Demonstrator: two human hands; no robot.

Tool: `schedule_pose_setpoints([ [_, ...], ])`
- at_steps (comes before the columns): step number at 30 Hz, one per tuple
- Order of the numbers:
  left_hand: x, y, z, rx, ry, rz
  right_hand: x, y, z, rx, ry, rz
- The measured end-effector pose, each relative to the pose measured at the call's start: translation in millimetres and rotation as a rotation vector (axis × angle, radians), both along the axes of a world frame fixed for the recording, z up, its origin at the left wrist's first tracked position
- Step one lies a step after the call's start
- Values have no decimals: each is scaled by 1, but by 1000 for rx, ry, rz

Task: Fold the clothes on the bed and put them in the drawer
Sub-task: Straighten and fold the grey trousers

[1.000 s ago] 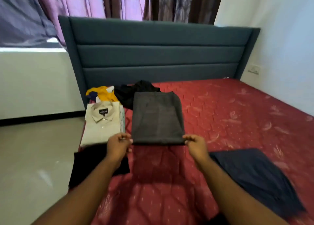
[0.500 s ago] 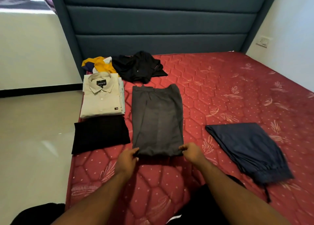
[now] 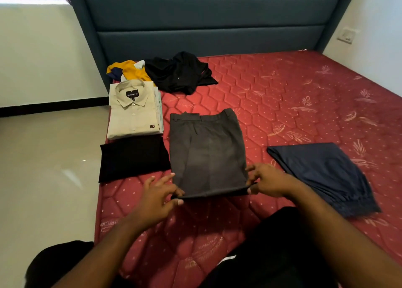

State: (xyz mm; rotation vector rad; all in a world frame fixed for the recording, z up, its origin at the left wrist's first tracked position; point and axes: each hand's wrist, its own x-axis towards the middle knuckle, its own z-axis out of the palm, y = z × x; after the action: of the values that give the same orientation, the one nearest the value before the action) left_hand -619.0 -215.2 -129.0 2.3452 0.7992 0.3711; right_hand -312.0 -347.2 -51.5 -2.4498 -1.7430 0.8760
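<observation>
1. Two hands grip the near edge of folded dark grey trousers (image 3: 206,152) at centre frame: the left hand (image 3: 156,197) pinches the lower-left corner, and the right hand (image 3: 268,182) pinches the lower-right corner.
2. Left of them on the red quilted mattress (image 3: 293,96) lie a folded beige collared shirt (image 3: 133,111) and a folded black garment (image 3: 132,158).
3. At right lie crumpled navy blue trousers (image 3: 324,174); at upper centre, a loose black garment (image 3: 178,72) lies beside a yellow one (image 3: 128,71).

A padded headboard (image 3: 204,15) is seen against a wall, where a socket (image 3: 345,35) (white) is mounted; floor tiles (image 3: 43,168) are lit.
</observation>
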Motion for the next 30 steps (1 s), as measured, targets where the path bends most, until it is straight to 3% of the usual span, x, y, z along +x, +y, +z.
schedule_pose_setpoints([
  [5, -13, -10, 68, -389, -238, -99, -6, -9, 54, -59, 382, 76],
  [8, -1, 11, 81, -508, -374, 7, 6, 8, 50, 97, 468, 21],
  [12, 48, 65, 61, -571, -427, 282, 32, 68, 14, 405, 294, -119],
  [17, 125, 157, 22, -656, -511, 570, 73, 174, -33, 482, 76, -197],
  [21, 164, 224, -15, -526, -418, 679, 99, 241, -62, 409, 32, -253],
  [24, 179, 253, -33, -316, -157, 742, 100, 272, -84, 372, -70, -221],
  [26, 178, 238, -34, -40, -79, 643, 80, 266, -98, 434, -113, -181],
  [28, 181, 210, -54, 205, -11, 416, 52, 250, -131, 544, -118, -127],
  [30, 181, 181, -83, 281, 295, 234, 26, 226, -170, 512, -217, -44],
])
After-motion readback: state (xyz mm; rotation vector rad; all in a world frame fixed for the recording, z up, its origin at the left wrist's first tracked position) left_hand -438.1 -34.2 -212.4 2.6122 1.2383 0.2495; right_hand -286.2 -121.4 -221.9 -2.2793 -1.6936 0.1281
